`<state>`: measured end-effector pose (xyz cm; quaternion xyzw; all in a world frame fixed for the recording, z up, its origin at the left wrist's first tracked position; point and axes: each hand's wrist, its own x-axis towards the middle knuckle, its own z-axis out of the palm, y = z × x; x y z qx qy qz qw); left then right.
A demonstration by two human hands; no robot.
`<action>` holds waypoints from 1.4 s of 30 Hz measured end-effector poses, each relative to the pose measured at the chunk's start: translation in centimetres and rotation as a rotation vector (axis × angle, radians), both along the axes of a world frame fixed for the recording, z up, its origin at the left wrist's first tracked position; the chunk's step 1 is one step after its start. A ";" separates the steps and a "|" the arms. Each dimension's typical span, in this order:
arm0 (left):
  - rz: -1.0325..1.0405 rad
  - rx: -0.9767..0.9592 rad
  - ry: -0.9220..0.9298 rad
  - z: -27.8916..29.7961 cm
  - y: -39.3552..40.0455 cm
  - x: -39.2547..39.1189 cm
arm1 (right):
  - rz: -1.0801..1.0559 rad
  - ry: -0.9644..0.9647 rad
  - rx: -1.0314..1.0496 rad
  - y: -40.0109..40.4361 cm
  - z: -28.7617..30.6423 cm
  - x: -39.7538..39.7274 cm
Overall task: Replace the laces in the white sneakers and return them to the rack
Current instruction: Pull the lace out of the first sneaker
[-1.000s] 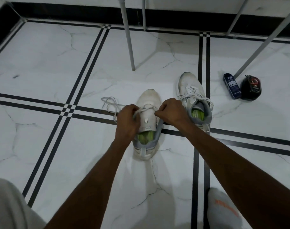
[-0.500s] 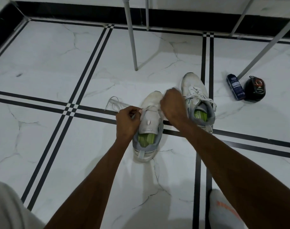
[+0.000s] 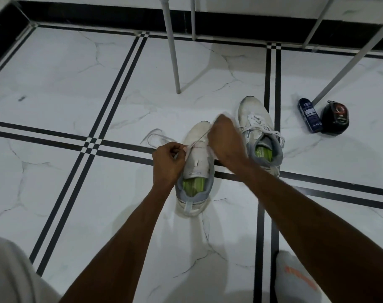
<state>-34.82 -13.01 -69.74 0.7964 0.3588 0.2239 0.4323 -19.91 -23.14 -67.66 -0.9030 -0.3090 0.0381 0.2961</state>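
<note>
Now lace (image 3: 198, 139) taut between both hands' fingers (image 3: 181, 149) over sneaker (image 3: 198, 169).

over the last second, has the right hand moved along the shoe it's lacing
Yes. The right hand has slid from beside the tongue toward the toe of the near sneaker, pulling the lace taut; the left hand stays put.

Both forearms bare, no sleeves. White sock (image 3: 295, 281) with orange marking, lower right of frame. Pale garment (image 3: 9, 272), lower left.
</note>
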 end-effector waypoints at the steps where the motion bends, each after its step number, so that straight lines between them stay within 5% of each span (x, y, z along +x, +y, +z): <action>1: 0.008 -0.006 0.005 0.0 0.1 0.0 | -0.220 0.035 0.090 -1.0 0.8 2.2; 4: 0.022 -0.026 0.006 -0.1 0.0 -0.1 | -0.387 0.031 0.146 -2.8 2.2 6.1; 8: 0.017 -0.015 -0.012 0.1 -0.2 0.2 | 0.184 0.147 -0.062 0.3 0.1 0.0; 13: 0.020 0.016 0.020 0.0 -0.2 0.2 | 0.385 -0.111 -0.267 1.8 -2.9 -2.7; 15: 0.027 0.025 0.014 0.1 -0.2 0.0 | 0.288 -0.032 -0.135 1.8 -2.4 -1.5; 20: 0.060 0.006 0.007 0.0 0.1 -0.6 | -0.500 0.052 0.219 -2.9 2.5 7.1; 26: 0.061 0.021 -0.001 0.1 -0.2 -0.3 | 0.111 0.200 -0.015 0.8 -0.2 0.4; 30: 0.037 0.034 0.022 -0.1 0.0 -0.3 | 0.339 -0.014 -0.284 2.1 -2.4 -3.0; 32: 0.041 0.040 0.030 -0.1 0.1 -0.5 | 0.329 -0.039 -0.196 1.9 -1.9 -2.9; 37: 0.089 0.011 0.033 0.0 0.0 -0.9 | -0.209 0.164 0.016 -1.0 2.3 4.8; 42: -0.020 0.100 0.069 0.1 -0.2 -0.4 | 0.038 0.341 -0.192 0.2 3.4 -0.1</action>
